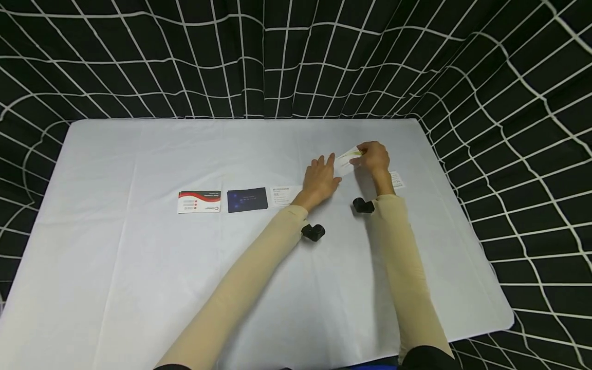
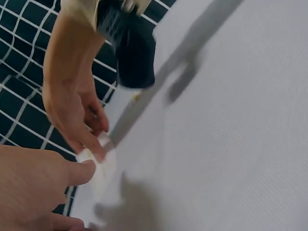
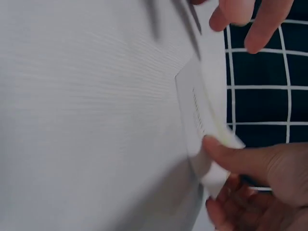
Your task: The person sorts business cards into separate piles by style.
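Note:
A white business card (image 3: 192, 110) with a yellow-green streak and a line of small print is pinched between the thumb and fingers of my right hand (image 1: 373, 156). It tilts up from the white table in the right wrist view. My left hand (image 1: 320, 179) is just left of the card, its fingers extended and spread and its thumb pointing toward it. In the left wrist view my left thumb (image 2: 79, 172) overlaps the card's near side. Partly behind my left wrist lies a white printed card (image 1: 283, 196). Another white card (image 1: 396, 180) shows beside my right wrist.
Farther left on the white table (image 1: 139, 282) lie a dark blue card stack (image 1: 247, 200) and a red, black and white card stack (image 1: 199, 202), in a row with the printed card. Black netting with white lines (image 1: 231, 61) hangs behind the table and at its sides.

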### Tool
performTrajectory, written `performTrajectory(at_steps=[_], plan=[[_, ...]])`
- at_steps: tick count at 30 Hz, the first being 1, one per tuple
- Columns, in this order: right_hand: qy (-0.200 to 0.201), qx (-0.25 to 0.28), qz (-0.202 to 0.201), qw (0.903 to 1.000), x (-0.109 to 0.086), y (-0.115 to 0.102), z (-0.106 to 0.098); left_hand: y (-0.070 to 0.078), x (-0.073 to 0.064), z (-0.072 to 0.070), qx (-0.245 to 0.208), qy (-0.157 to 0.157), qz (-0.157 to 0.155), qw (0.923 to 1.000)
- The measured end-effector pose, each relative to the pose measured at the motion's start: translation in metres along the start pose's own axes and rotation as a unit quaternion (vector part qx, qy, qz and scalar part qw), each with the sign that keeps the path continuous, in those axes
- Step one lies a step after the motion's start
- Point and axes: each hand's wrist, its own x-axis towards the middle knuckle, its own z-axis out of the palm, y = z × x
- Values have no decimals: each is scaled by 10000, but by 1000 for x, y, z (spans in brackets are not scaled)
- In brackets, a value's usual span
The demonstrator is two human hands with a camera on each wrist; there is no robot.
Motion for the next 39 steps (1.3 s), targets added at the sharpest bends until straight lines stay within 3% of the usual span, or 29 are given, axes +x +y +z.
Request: performTrajectory(at_steps=[7, 11, 15, 18, 23, 26, 29, 35, 39], plan=[[530, 567, -941, 9925, -12, 3, 15, -8, 4, 4, -96, 255, -152, 9995], [686, 757, -1069, 9890, -15, 6, 22, -9, 2, 6, -344, 294, -73, 9989], [849, 937, -1076, 9861, -16, 7, 27, -8, 0, 6, -987, 481, -26, 9939], [952, 1101, -1138, 9828, -18, 9, 28, -7, 0, 6, -1893, 699, -167, 9793], [1108, 1516, -1074, 9763, -24, 12, 28, -5, -2, 2, -3339, 1001, -383, 9365], [1071, 1980, -875, 9704, -30, 14, 27, -6, -4, -1, -3571, 1121, -383, 9265], [845, 2358, -716, 9655, -37, 13, 26, -10, -9, -7, -3487, 1146, -281, 9298], [60, 2750, -644, 9593, -62, 2, 32, -29, -24, -26, -2594, 854, -10, 9620], [-450, 2889, -588, 9545, -79, -14, 40, -45, -37, -38, -2015, 607, -18, 9776]])
